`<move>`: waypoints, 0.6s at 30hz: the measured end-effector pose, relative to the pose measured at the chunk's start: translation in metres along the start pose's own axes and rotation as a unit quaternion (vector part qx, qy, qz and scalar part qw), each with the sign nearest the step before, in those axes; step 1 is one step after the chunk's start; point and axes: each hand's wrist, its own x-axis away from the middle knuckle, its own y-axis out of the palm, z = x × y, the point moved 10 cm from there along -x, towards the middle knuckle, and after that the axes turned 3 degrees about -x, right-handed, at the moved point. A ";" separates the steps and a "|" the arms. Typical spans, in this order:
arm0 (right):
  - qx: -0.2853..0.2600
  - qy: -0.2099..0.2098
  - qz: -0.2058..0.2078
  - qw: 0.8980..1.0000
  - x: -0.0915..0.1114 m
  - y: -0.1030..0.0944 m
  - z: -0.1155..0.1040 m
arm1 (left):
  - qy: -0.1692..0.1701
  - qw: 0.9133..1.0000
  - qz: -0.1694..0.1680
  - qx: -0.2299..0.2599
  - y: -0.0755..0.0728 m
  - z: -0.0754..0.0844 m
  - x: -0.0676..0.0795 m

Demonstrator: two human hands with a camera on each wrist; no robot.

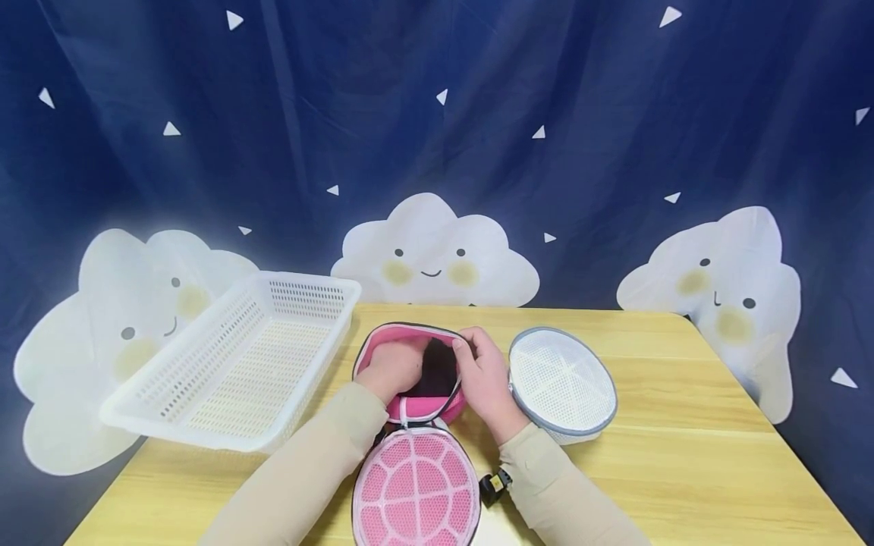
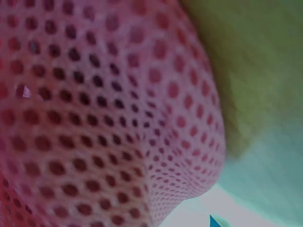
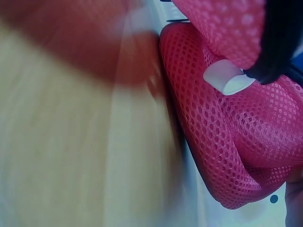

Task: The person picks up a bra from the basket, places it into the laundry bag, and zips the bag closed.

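A pink mesh laundry bag (image 1: 426, 408) stands unzipped on the table, its round lid (image 1: 416, 485) with white bands folded down towards me. My left hand (image 1: 396, 368) reaches inside it beside a dark, black-looking item (image 1: 437, 371); its fingertips are hidden, so whether they grip that item cannot be told. With thumb over the edge, my right hand (image 1: 488, 379) holds the bag's right rim. Pink mesh (image 2: 104, 118) fills much of the left wrist view. In the right wrist view, the bag's creased side (image 3: 203, 118) shows a white tab (image 3: 228, 77).
A white plastic basket (image 1: 198, 436) with slotted walls stands at the left. To the right of my right hand is a white mesh bag (image 1: 563, 379) with grey edging. The wooden table (image 1: 683, 455) ends at a dark blue curtain (image 1: 437, 152) printed with clouds.
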 end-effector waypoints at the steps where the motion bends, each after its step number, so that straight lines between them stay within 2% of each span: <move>1: -0.002 0.000 0.002 1.000 0.000 0.000 0.000 | -0.003 1.000 -0.002 0.004 0.000 -0.001 -0.001; 8: -0.011 -0.001 0.004 1.000 0.000 0.000 0.001 | -0.008 0.999 -0.020 0.028 0.004 -0.005 -0.001; 14: -0.011 0.014 0.003 1.000 -0.001 0.001 0.005 | 0.030 0.999 -0.008 0.020 -0.002 0.004 0.010; 18: -0.002 0.022 0.005 1.000 -0.001 0.001 0.007 | 0.049 0.999 -0.005 -0.015 -0.008 0.013 0.021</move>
